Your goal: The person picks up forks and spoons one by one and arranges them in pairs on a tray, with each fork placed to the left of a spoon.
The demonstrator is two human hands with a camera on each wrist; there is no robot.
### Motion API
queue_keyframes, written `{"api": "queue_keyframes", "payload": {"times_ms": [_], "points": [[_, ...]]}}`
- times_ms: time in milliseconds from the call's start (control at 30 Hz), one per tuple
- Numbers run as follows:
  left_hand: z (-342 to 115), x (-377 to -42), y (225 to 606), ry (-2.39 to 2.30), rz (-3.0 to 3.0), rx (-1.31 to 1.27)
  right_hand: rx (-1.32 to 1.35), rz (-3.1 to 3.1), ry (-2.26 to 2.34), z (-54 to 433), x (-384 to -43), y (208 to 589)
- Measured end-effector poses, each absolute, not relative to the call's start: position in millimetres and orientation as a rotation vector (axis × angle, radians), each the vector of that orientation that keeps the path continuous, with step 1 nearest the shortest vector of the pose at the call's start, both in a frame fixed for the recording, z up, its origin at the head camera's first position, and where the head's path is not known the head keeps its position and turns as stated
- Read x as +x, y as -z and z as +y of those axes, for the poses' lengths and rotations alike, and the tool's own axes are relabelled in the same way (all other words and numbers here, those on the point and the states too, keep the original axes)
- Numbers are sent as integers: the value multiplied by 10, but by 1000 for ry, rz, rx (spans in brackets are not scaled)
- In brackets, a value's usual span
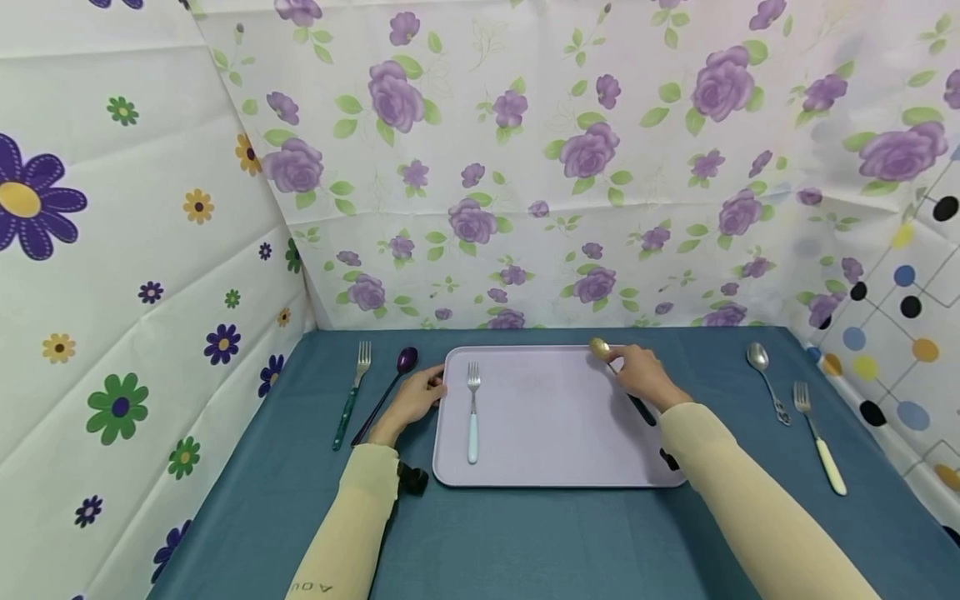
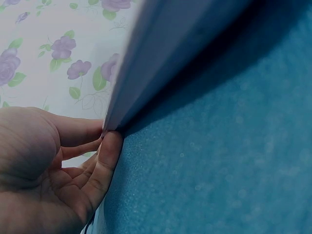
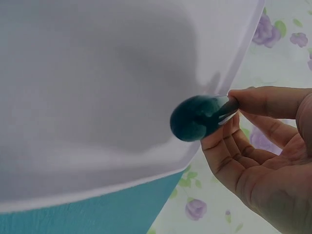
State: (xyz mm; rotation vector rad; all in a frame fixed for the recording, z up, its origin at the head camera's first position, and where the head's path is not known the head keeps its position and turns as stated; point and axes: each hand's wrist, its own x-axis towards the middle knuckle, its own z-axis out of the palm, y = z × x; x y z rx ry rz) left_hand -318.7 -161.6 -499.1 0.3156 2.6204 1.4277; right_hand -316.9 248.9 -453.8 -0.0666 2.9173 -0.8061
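My left hand (image 1: pixel 417 395) pinches the left rim of a pale lilac tray (image 1: pixel 555 417) between thumb and fingers, and the left wrist view shows the tray edge (image 2: pixel 127 87) at the fingertips. Over the tray's right side my right hand (image 1: pixel 643 377) holds a spoon (image 1: pixel 599 347) with a gold-coloured bowl and a dark green handle. That handle's rounded end (image 3: pixel 192 119) faces the right wrist camera, pinched by thumb and fingers. A fork (image 1: pixel 473 425) with a light blue handle lies on the tray's left part.
Left of the tray, a green-handled fork (image 1: pixel 347 412) and a dark purple spoon (image 1: pixel 406 361) lie on the blue cloth (image 1: pixel 525 542). To the right are an ornate silver spoon (image 1: pixel 759 357) and a fork with a cream handle (image 1: pixel 831 467). Flowered sheets (image 1: pixel 525 208) stand behind.
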Motion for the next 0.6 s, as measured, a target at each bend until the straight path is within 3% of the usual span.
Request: {"api": "queue_keyframes", "payload": {"times_ms": [600], "points": [[-1608,-3162,4973,-1431,2618,293,-114,2964,743,2213,-3172,4436]]}}
